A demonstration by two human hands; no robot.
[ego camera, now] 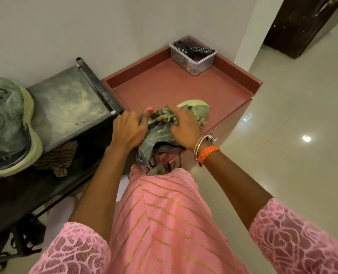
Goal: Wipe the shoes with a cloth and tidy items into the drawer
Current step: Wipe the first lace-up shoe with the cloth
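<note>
shoes: 2 [9,125] [194,110] | cloths: 2 [164,115] [57,159] | containers: 1 [193,56] | hands: 2 [128,129] [184,127]

Grey-green shoe [158,135], striped cloth [164,115], reddish-brown cabinet [184,86].

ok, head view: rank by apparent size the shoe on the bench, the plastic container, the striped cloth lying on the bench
1. shoe on the bench, though it sits nearest the camera and is cut by the frame edge
2. plastic container and striped cloth look alike; no ranking

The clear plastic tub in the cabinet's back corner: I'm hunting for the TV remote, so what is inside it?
Inside the clear plastic tub lie at least two dark remote controls and what looks like a dark cord. Whatever sits beneath them is covered and cannot be made out.
</note>
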